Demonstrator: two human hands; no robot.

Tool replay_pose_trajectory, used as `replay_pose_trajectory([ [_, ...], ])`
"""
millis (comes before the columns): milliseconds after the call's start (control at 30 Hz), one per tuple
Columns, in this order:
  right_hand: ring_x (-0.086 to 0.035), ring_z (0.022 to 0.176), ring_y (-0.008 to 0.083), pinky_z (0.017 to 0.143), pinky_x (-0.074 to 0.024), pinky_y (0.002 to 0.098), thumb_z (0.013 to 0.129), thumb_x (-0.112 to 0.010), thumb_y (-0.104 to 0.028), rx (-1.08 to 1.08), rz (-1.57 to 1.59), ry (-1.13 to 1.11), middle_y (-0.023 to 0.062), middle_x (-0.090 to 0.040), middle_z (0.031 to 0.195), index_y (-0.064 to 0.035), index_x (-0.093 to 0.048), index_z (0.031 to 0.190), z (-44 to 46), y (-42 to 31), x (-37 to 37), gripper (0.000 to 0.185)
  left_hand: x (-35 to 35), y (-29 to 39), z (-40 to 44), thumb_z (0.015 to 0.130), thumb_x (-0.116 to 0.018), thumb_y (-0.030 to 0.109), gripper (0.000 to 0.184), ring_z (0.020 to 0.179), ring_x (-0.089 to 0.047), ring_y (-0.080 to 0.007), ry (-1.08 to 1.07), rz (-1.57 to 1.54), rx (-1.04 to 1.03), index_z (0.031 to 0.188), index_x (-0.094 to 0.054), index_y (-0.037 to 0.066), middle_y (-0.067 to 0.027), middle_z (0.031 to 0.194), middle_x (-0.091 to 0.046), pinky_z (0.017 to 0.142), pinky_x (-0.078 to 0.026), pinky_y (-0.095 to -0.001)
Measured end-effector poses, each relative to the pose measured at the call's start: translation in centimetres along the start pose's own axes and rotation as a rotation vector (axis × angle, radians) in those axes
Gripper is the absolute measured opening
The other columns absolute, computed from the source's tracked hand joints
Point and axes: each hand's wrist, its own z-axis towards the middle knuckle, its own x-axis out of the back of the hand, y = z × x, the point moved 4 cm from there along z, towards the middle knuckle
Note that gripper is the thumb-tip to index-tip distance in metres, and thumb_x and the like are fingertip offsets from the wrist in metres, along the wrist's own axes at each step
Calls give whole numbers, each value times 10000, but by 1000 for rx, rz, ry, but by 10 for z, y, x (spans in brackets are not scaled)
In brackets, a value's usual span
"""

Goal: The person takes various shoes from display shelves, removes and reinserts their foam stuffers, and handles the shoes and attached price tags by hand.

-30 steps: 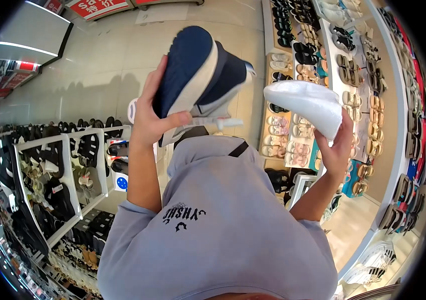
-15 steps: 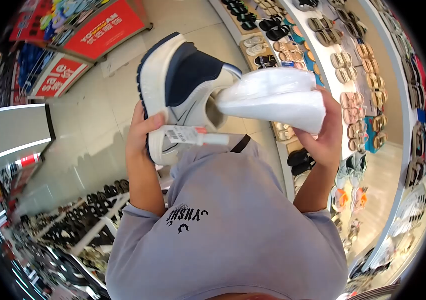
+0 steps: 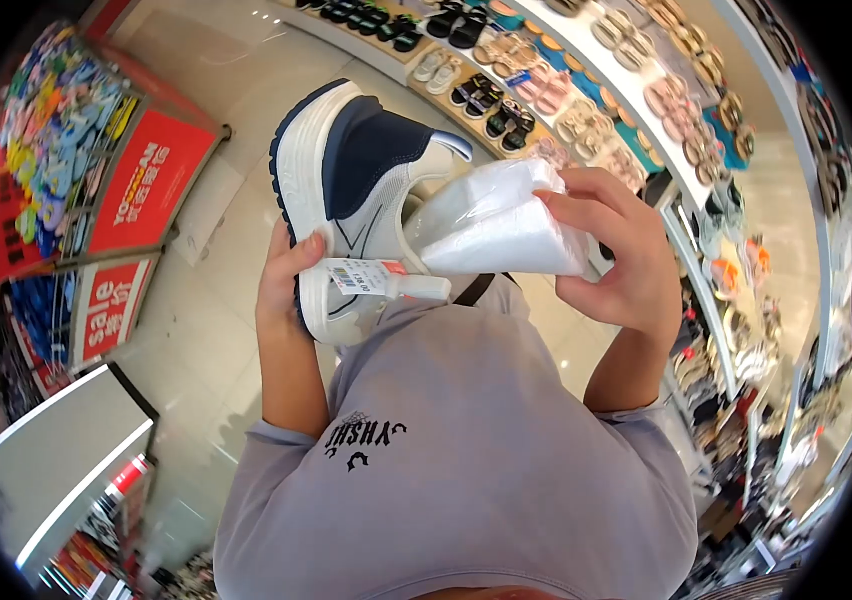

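L hand (image 3: 286,275) is holding the shoe (image 3: 374,160) from its sole side, forearm pointing nearly straight ahead; this grip is pinching the sole, thumb lying over its side wall, fingers mostly hiding behind. Shoe is leaning, sole facing L, opening facing R. R hand (image 3: 626,250) is bending in from R of shoe, palm side turning toward it; its grip is pinching the white wad (image 3: 506,220) by the wide end, thumb at the lower edge, fingers arching over the top. Wad's narrow end is sitting at shoe's opening; depth inside = can't tell. Price tag (image 3: 358,278) is hanging by shoe's near end. Sandals (image 3: 544,90) are sitting beyond & R of shoe; red sign (image 3: 141,180) is standing well L of shoe.
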Motion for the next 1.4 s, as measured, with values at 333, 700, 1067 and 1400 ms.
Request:
replay_pose_trajectory([
  [333, -608, 906, 338, 764, -500, 394, 617, -738, -83, -300, 14, -144, 135, -619, 1023, -56, -672, 982, -7, -15, -48, 372, -24, -18, 45, 679, -783, 245, 810, 1106, -588, -273, -425, 360, 154, 1345, -435, -57, -181, 1233, -575, 961, -458, -358],
  [700, -606, 1023, 237, 709, -527, 290, 675, -708, 44, -140, 152, 101, 125, -561, 1280, -89, -596, 1260, 7, -28, -52, 611, -25, -9, 38, 858, -618, 399, 745, 1146, -580, -346, -260, -96, 306, 1412, -342, -15, -218, 1333, -503, 956, -497, -435],
  [1067, -626, 785, 119, 476, -503, 200, 687, -768, -27, -128, 244, -109, 57, -605, 1152, -100, -649, 1183, 33, -39, -63, 516, -11, -13, 28, 888, -555, 452, 730, 1228, -511, -348, -334, -321, 236, 1440, -329, 30, -199, 1374, -478, 1035, -428, -455],
  [1400, -505, 463, 60, 407, -398, 201, 760, -776, -80, -339, 418, -143, 11, -677, 847, -61, -690, 1077, 28, -9, -64, 328, 7, -62, 25, 986, -413, 424, 546, 1150, -570, -340, -241, -519, 512, 1387, -410, 54, -201, 1304, -537, 985, -473, -479],
])
